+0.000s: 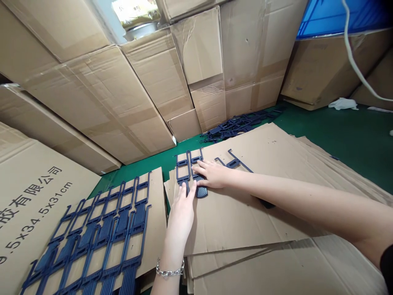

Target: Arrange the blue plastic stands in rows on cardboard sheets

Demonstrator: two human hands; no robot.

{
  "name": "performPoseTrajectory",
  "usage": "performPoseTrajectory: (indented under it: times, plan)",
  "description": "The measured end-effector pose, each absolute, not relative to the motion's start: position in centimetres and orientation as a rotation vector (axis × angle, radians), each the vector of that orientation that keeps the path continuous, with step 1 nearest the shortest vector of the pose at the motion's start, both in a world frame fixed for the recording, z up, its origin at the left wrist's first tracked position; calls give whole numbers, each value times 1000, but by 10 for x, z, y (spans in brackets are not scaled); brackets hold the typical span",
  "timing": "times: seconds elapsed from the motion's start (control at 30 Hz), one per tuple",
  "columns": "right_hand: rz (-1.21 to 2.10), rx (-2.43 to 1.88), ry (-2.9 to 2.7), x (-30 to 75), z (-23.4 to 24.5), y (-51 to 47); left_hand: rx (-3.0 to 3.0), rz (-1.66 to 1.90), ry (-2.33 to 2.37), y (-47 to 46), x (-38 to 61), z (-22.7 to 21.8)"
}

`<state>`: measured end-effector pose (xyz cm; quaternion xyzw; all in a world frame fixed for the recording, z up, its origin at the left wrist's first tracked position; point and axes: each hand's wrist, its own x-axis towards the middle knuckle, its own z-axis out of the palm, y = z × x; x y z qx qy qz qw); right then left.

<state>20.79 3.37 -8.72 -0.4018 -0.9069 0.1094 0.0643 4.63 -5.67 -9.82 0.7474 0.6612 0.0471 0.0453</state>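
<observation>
The left hand (pixel 181 217) is lying open, its fingertips resting on a blue plastic frame (pixel 183 179) without clenching it. The right hand (pixel 212 174) is pressing down flat and released on a second frame (pixel 201 191) just beside it. Both frames are sitting on a cardboard sheet (pixel 245 217)! Over at 8 o'clock, more frames (pixel 121 229) are lying in rows on another sheet (pixel 156 205), while at 1 o'clock a loose heap (pixel 238 126) is sprawling across the green floor (pixel 322 127) below stacked cartons (pixel 147 90).
</observation>
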Motion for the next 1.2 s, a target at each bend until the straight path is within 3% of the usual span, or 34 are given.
performPoseTrajectory:
  times: [0.27, 0.43, 0.83, 1.2]
  plan:
    - [153, -1317, -2730, 279, -69, 19, 2307, 140, 2039, -60, 49, -98]
    - [224, -1415, -2760, 311, -88, -2, 2303, 136, 2041, -59, 50, -99]
    - [270, -1680, -2455, 255, -106, 42, 2324, 103, 2071, -57, 49, -101]
    - [349, -1657, -2444, 229, -102, 64, 2428, 31, 2094, -57, 46, -104]
